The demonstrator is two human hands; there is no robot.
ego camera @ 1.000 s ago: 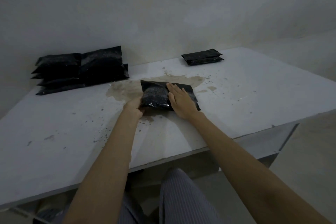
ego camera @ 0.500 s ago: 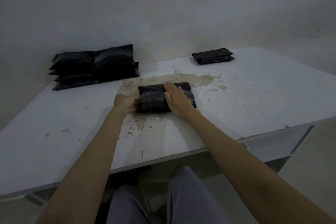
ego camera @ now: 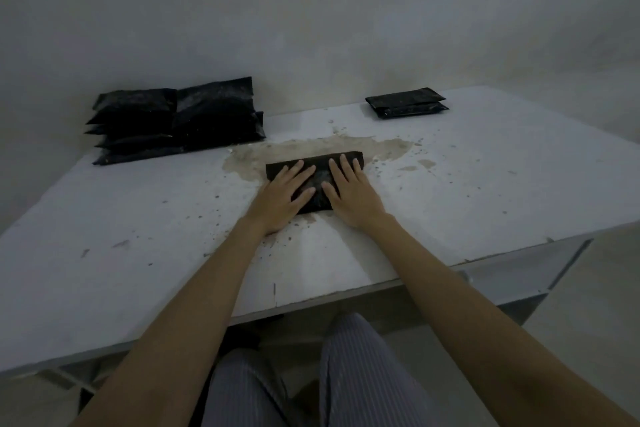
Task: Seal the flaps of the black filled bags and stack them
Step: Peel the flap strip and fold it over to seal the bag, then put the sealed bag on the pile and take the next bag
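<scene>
Black filled plastic bag (ego camera: 317, 180) lies flat on the white, stained tabletop (ego camera: 485, 184), right over the brown stain (ego camera: 311, 149) that I take as my landmark. I have both hands on it: my left hand (ego camera: 282, 198) lies flat with straight, spread fingers over the bag's left half, and my right hand (ego camera: 351, 194) lies the same way over the right half. Neither hand grips anything; both press down with open palms.

I judge this to be the sealing step, the flap being flattened under my palms, though the flap itself is hidden and I cannot tell whether it is closed.

Left of the stain and further back, against the wall, sits a tall pile of black filled bags (ego camera: 176, 118), several layers deep. Right of the stain and also further back lies a low stack of two flat black bags (ego camera: 407, 102). I cannot tell from here which group is sealed. By my estimate, the bag under my hands must yet be stacked, and more bags may remain.
</scene>
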